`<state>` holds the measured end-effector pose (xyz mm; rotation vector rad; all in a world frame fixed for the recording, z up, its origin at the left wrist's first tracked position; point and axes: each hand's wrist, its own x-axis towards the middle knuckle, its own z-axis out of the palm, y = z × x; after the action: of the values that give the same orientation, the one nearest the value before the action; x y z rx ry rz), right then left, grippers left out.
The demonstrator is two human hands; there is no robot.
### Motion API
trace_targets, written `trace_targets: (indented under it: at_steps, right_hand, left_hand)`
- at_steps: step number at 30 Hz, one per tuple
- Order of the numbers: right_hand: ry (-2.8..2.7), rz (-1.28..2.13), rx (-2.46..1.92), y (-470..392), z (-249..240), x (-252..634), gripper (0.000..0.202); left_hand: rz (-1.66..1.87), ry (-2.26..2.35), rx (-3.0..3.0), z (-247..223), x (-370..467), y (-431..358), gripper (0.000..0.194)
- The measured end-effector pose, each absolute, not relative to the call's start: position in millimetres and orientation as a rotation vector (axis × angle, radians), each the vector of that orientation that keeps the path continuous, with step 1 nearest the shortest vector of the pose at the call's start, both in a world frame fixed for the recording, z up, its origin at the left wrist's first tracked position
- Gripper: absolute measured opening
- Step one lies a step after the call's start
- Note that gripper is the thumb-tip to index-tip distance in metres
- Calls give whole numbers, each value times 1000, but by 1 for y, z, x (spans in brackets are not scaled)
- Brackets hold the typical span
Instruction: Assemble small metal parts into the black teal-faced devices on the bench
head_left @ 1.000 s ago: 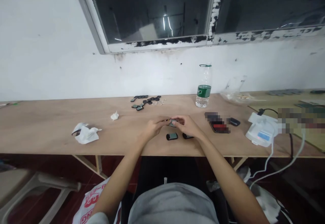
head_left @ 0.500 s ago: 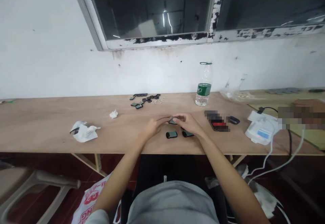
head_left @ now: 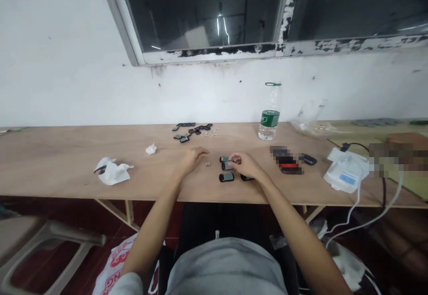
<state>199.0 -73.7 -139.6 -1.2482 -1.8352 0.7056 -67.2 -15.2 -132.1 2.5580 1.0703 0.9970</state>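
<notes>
My right hand [head_left: 246, 164] pinches the edge of a small black rounded device with a grey-green face [head_left: 227, 165], low over the table. Just behind it lies another such device [head_left: 223, 158], partly covered. Two more sit nearer the front edge: one black device [head_left: 226, 177] in plain sight, and one [head_left: 246, 177] half hidden under my right wrist. My left hand [head_left: 194, 157] rests at the table, fingers loosely extended and apart from the devices. A tiny pale metallic piece [head_left: 207, 164] lies beside its fingertips; its kind is too small to tell.
Several black parts [head_left: 195, 130] and small white bits [head_left: 210, 132] lie towards the wall. A water bottle [head_left: 268, 124], a phone [head_left: 286, 160], a dark oval object [head_left: 308, 159] and a white box with cables [head_left: 346, 170] are to the right. Crumpled tissues [head_left: 115, 172] lie left. Another person's hand [head_left: 408, 143] is far right.
My left hand has drawn away to the left from the device, uncovering the tiny metallic piece. My right hand keeps the device, now slightly lower, and a device behind it shows.
</notes>
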Motion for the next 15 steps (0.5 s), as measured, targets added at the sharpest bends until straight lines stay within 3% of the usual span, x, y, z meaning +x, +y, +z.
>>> trace_targets:
  at_steps: [5, 15]
  right_hand:
    - [-1965, 475, -1386, -76, -141, 197, 16]
    - [-2041, 174, -1393, -75, -137, 216, 32]
  left_hand:
    - [749, 1070, 2440, -150, -86, 1, 30]
    - [700, 1064, 2456, -155, -78, -1, 37]
